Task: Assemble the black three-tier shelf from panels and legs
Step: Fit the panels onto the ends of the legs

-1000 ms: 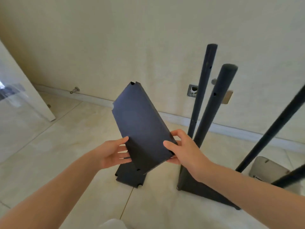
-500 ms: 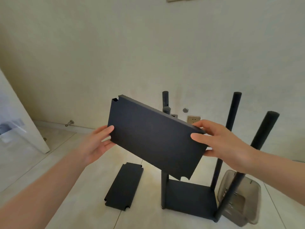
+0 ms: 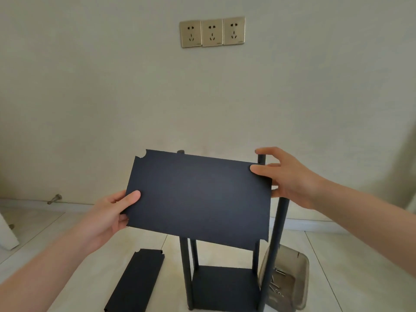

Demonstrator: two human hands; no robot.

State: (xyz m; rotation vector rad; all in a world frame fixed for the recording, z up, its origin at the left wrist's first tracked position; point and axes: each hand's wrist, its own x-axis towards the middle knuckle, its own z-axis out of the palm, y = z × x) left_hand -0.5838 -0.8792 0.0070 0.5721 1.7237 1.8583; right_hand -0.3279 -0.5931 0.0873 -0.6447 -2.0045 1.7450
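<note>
Loose panel [image 3: 137, 280] on tiled floor [image 3: 337, 278]; wall sockets [image 3: 212, 32]

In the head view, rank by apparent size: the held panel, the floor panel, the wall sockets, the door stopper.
1. held panel, enlarged by nearness.
2. floor panel, foreshortened; possibly the same real size.
3. wall sockets.
4. door stopper.

Left hand [image 3: 110, 215], right hand [image 3: 292, 179]: probable pinch-grips
</note>
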